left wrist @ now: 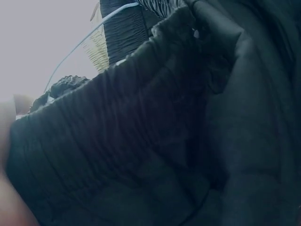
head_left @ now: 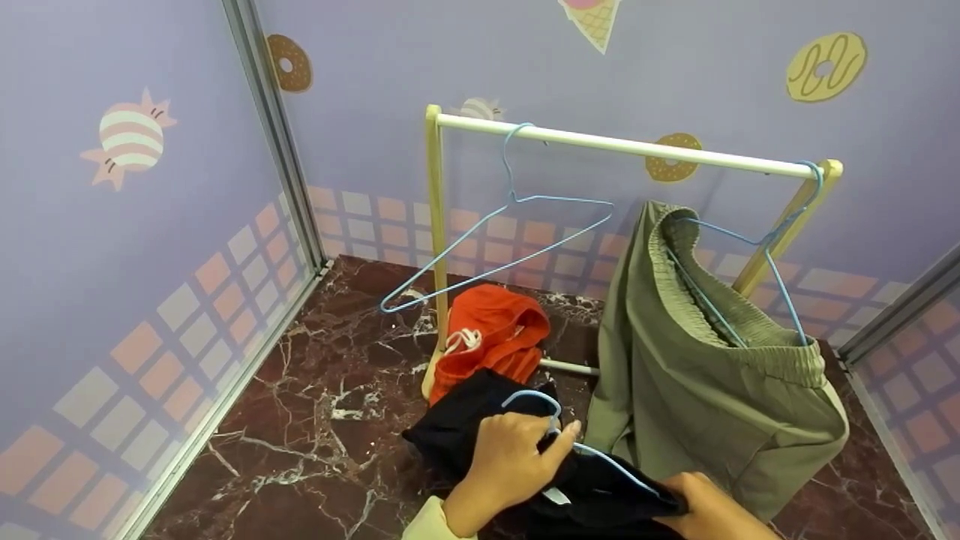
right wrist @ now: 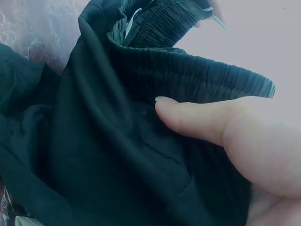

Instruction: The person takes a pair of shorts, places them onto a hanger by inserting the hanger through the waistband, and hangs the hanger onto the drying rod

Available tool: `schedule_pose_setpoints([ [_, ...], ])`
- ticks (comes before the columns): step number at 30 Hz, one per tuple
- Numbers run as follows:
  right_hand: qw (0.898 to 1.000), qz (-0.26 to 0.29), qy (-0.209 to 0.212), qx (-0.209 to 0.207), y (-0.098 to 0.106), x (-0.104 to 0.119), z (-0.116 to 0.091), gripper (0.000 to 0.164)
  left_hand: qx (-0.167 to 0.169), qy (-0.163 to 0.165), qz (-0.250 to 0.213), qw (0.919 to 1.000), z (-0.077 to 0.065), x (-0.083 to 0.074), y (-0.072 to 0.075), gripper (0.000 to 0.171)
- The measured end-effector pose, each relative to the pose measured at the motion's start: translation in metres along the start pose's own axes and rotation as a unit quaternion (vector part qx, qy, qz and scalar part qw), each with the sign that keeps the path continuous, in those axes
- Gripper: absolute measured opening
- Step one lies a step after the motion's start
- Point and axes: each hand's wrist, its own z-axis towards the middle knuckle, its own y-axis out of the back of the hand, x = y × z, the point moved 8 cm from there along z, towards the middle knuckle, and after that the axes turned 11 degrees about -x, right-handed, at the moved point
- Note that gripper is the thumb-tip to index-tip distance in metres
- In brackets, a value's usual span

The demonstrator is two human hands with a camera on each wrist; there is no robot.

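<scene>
Left end of white rail (head_left: 630, 142): blue wire hanger (head_left: 512, 199). Below it, red drawstring garment (head_left: 491, 330) bundled at the rack's foot. Next, left hand (head_left: 516, 459), fingers curled round the neck of light-blue hanger (head_left: 534, 393). Black elastic-waist pants (head_left: 454, 424) in front of rack, waistband gripped by right hand (head_left: 709, 504). Rightmost: olive elastic-waist pants (head_left: 690, 409), hung from rail.

No text, brand or number can be read; a small white label (head_left: 556, 496) near the waist edge of the black garment (head_left: 607, 511) is illegible.
</scene>
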Motion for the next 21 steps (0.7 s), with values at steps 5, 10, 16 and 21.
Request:
schedule_pose_setpoints([
  [5, 1.000, 0.012, 0.004, -0.001, -0.0018, 0.0012, -0.0001, 0.028, -0.003, -0.001, 0.000, 1.0000, -0.0010, 0.0015, 0.0011, 0.052],
  [10, 0.998, 0.013, 0.050, -0.018, 0.0008, 0.0056, -0.0022, 0.035, 0.005, 0.010, -0.008, 0.9999, -0.0017, 0.0046, -0.0001, 0.053],
  [16, 0.996, 0.021, 0.080, -0.020, 0.0030, 0.0062, -0.0053, 0.030, 0.012, 0.006, -0.001, 0.9999, -0.0025, 0.0056, -0.0027, 0.052],
  [21, 0.996, 0.034, 0.083, -0.017, 0.0067, 0.0069, -0.0081, 0.022, 0.006, 0.001, 0.004, 1.0000, -0.0032, 0.0074, -0.0021, 0.045],
])
